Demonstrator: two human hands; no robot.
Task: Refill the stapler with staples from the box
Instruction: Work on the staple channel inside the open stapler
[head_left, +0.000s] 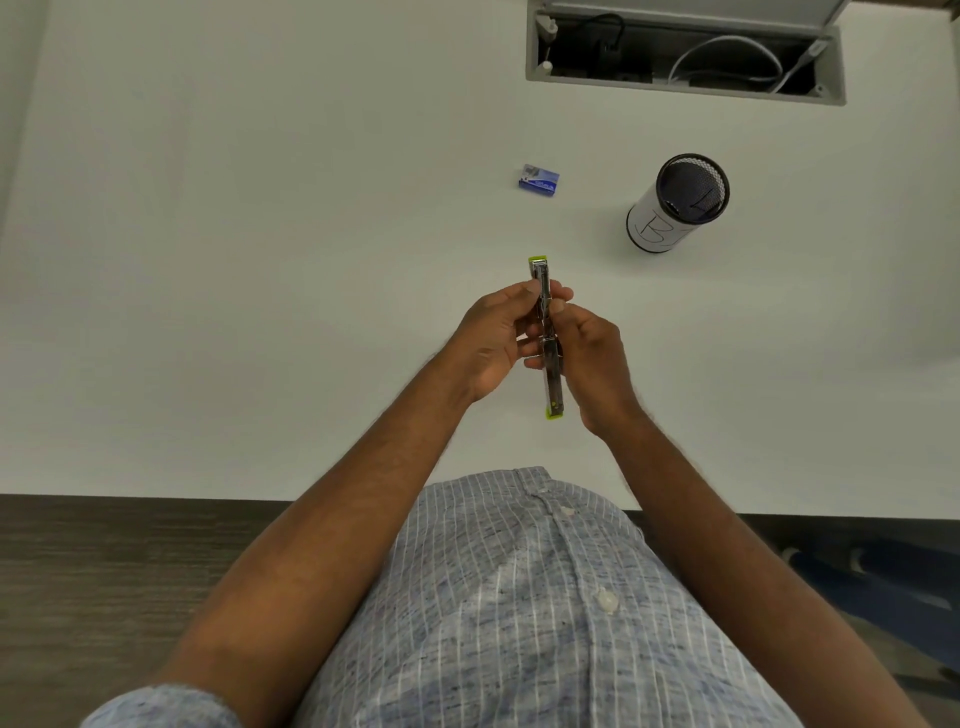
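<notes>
step: loading stapler (546, 332) | left hand (493, 343) and right hand (589, 358) both pinch it | next: close it; box (539, 180) sits far

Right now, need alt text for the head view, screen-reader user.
Seen from above, both hands, left hand and right hand, grip a green-tipped stapler opened out flat over a white table. Farther away lie a small blue staple box and, to its right, a black mesh pen cup wrapped in paper, and an open cable hatch beyond.

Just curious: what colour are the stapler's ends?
Bright lime green on both ends of the stapler, seen in the head view.
</notes>
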